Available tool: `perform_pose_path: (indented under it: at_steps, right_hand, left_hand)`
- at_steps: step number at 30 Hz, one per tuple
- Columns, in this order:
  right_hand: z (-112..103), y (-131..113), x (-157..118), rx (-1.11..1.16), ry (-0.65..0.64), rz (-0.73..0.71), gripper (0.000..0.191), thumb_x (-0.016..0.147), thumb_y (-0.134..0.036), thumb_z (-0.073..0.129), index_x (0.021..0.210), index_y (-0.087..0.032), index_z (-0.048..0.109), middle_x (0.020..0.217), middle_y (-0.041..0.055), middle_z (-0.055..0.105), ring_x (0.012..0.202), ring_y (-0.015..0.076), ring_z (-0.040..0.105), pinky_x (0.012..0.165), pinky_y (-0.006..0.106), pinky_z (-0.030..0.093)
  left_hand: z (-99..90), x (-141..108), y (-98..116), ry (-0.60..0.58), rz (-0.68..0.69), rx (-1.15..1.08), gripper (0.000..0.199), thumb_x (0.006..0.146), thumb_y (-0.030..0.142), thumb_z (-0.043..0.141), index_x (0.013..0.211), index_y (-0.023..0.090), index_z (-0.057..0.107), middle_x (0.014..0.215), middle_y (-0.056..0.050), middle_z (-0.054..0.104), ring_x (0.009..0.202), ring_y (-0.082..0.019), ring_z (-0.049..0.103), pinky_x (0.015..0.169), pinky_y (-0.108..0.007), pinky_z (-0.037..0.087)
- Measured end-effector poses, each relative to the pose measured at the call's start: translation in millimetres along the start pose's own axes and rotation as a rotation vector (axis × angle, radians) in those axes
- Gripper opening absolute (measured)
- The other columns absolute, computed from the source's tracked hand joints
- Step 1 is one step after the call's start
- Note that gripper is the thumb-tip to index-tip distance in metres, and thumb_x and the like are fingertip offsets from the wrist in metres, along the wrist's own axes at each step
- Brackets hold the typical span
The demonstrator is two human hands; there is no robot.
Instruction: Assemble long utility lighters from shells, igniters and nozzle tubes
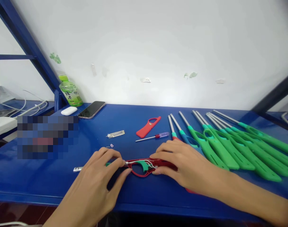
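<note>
A red long-necked lighter (140, 172) lies opened up near the table's front edge, its green trigger (143, 164) and white wires showing inside the casing half. My left hand (103, 171) pinches it at the neck end, where the metal tube pokes out beyond my knuckles on the left. Over the handle end, my right hand (174, 160) grips the casing between thumb and fingers. Beyond them rest a loose red casing half (146, 128), a screwdriver (155, 136) with a clear purple and red handle, and a clear part with metal (116, 134). A tiny pinkish piece (111, 145) sits nearer.
Several green lighters (231, 145) fan out along the right, with a blue one (192, 141) at their left. At the back left are a phone (92, 109), a white case (69, 111) and a green bottle (71, 91). A white wall (158, 47) bounds the blue table (92, 198).
</note>
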State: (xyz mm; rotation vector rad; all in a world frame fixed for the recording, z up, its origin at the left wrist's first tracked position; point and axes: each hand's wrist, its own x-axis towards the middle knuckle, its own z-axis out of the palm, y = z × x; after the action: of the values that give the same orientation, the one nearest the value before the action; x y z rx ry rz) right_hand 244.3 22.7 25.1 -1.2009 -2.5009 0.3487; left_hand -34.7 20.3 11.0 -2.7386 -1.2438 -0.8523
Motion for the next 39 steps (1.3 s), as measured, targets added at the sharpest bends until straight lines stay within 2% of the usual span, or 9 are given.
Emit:
perform_pose_path:
  at_steps: [5, 10, 14, 18, 21, 25, 31, 35, 39]
  right_hand:
    - [-1, -1, -2, -0.025, -0.001, -0.024, 0.026, 0.101, -0.040, 0.070, 0.125, -0.028, 0.071, 0.109, 0.0024, 0.074, 0.100, 0.0235, 0.069, 0.094, 0.042, 0.046]
    - [-19, 1, 8, -0.044, 0.032, -0.069, 0.027, 0.107, -0.041, 0.061, 0.125, -0.025, 0.072, 0.121, 0.0057, 0.073, 0.110, 0.0245, 0.068, 0.094, 0.040, 0.049]
    - [-36, 5, 42, -0.238, 0.054, -0.178, 0.025, 0.110, -0.029, 0.053, 0.125, -0.022, 0.071, 0.124, 0.0094, 0.070, 0.112, 0.0253, 0.066, 0.100, 0.046, 0.047]
    - [-34, 6, 95, -0.415, -0.001, -0.263, 0.024, 0.109, -0.025, 0.053, 0.122, -0.014, 0.070, 0.122, 0.0143, 0.068, 0.115, 0.0266, 0.065, 0.109, 0.051, 0.041]
    - [-20, 5, 132, -0.447, -0.031, -0.336, 0.028, 0.111, -0.031, 0.052, 0.125, -0.014, 0.069, 0.120, 0.0134, 0.069, 0.107, 0.0243, 0.066, 0.110, 0.049, 0.038]
    - [1, -2, 159, -0.494, -0.078, -0.412, 0.035, 0.111, -0.041, 0.052, 0.126, -0.012, 0.066, 0.117, 0.0135, 0.070, 0.104, 0.0263, 0.065, 0.101, 0.046, 0.039]
    - [5, -7, 157, -0.526, -0.106, -0.368, 0.011, 0.102, -0.012, 0.062, 0.112, -0.010, 0.067, 0.105, 0.0131, 0.074, 0.098, 0.0259, 0.066, 0.091, 0.041, 0.039]
    - [-18, 5, 139, -0.497, -0.075, -0.309, 0.024, 0.092, 0.000, 0.066, 0.113, -0.011, 0.066, 0.091, 0.0076, 0.076, 0.088, 0.0233, 0.067, 0.093, 0.041, 0.040]
    - [-44, 16, 100, -0.456, 0.013, -0.259, 0.032, 0.098, -0.001, 0.057, 0.127, -0.014, 0.063, 0.102, 0.0086, 0.074, 0.096, 0.0244, 0.065, 0.091, 0.041, 0.042]
  left_hand:
    - [12.1, 3, 1, 0.044, -0.005, -0.016, 0.025, 0.108, 0.022, 0.049, 0.089, 0.021, 0.066, 0.096, -0.006, 0.065, 0.089, -0.023, 0.056, 0.081, -0.040, 0.051]
    - [10.6, 1, 4, 0.040, -0.049, -0.043, 0.023, 0.108, 0.024, 0.051, 0.088, 0.021, 0.064, 0.094, -0.004, 0.066, 0.087, -0.022, 0.057, 0.082, -0.039, 0.051]
    - [5.0, 0, -1, 0.127, -0.085, 0.021, 0.014, 0.105, 0.031, 0.056, 0.105, 0.022, 0.067, 0.101, -0.004, 0.068, 0.091, -0.023, 0.061, 0.081, -0.038, 0.050]
    - [-7.9, 3, -21, 0.242, -0.234, 0.159, 0.021, 0.104, 0.036, 0.053, 0.111, 0.025, 0.070, 0.108, -0.005, 0.069, 0.099, -0.026, 0.063, 0.077, -0.037, 0.049]
    - [-17.3, 9, -41, 0.128, -0.346, 0.130, 0.028, 0.103, 0.040, 0.049, 0.106, 0.027, 0.073, 0.112, -0.006, 0.071, 0.103, -0.028, 0.065, 0.081, -0.039, 0.050]
    - [-19.6, 20, -59, -0.032, -0.364, 0.071, 0.031, 0.100, 0.043, 0.050, 0.105, 0.027, 0.076, 0.108, -0.005, 0.075, 0.100, -0.028, 0.068, 0.086, -0.041, 0.051]
    - [-11.5, 28, -61, -0.122, -0.410, 0.048, 0.025, 0.094, 0.042, 0.056, 0.092, 0.028, 0.077, 0.105, -0.004, 0.076, 0.100, -0.030, 0.066, 0.082, -0.040, 0.047]
    - [-10.6, 32, -56, -0.123, -0.437, 0.018, 0.022, 0.091, 0.040, 0.056, 0.087, 0.028, 0.073, 0.099, -0.005, 0.075, 0.099, -0.031, 0.065, 0.077, -0.038, 0.044]
    - [-15.4, 37, -50, -0.081, -0.458, -0.025, 0.021, 0.089, 0.041, 0.057, 0.085, 0.027, 0.073, 0.087, -0.005, 0.072, 0.087, -0.029, 0.065, 0.070, -0.036, 0.041]
